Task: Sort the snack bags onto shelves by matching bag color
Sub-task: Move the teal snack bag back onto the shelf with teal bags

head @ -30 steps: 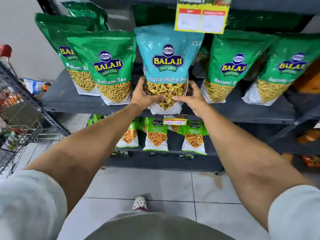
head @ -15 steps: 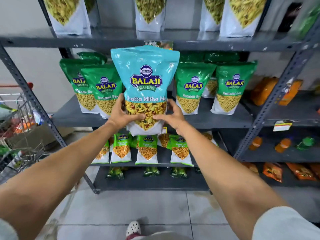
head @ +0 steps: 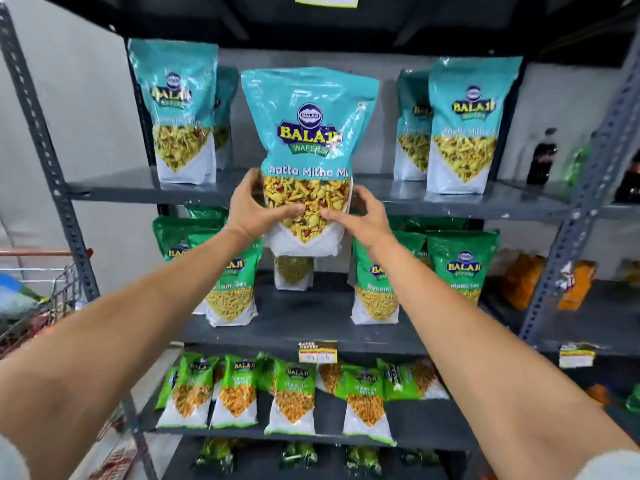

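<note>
2 hands grip 1 teal snack bag [head: 306, 133] upright in front of the teal shelf [head: 138, 188], its base not yet set down. Left hand [head: 251, 211] and right hand [head: 360, 216] curl around its lower sides, thumbs on the clear window. Teal bags [head: 180, 112] already stand on that shelf, green bags [head: 453, 268] below; placement appears to remain.

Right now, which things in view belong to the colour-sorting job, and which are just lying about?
Job:
- blue bag, held by left hand and right hand
- blue bags on upper shelf
- green bags on shelf below
- small green bags

Lying about:
- shopping cart
- dark bottle
- orange packets
</note>
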Demonstrator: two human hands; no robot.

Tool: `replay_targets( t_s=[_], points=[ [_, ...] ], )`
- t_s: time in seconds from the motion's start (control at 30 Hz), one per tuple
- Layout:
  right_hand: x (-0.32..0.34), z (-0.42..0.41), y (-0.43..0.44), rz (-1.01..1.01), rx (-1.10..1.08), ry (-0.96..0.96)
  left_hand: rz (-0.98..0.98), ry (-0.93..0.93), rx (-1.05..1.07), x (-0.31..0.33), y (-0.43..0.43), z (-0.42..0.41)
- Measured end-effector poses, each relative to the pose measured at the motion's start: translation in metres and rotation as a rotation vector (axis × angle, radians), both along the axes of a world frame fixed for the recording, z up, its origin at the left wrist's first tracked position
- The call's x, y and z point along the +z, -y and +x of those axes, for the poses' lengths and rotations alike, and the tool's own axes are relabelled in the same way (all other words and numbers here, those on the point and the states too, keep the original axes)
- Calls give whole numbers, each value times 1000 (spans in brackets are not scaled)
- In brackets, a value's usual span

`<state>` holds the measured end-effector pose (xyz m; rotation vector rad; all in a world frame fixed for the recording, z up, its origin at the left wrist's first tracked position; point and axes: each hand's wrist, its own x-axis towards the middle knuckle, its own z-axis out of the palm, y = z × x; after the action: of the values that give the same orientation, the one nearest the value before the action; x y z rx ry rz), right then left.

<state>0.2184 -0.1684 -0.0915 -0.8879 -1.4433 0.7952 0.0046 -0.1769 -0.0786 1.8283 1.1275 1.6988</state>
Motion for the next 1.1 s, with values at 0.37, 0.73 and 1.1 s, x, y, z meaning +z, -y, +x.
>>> replay_targets(
  t_s=[0.37, 0.73, 1.1],
  points=[
    [84, 8, -126, 168, -105, 82, 31, -43, 47, 89, -144, 7],
    [60, 25, -227, 82, -143, 67, -50, 39, -34, 59, -251, 21],
    [62, 19, -193, 219, -433, 148, 109, 4, 86, 52, -220, 13]
  ],
)
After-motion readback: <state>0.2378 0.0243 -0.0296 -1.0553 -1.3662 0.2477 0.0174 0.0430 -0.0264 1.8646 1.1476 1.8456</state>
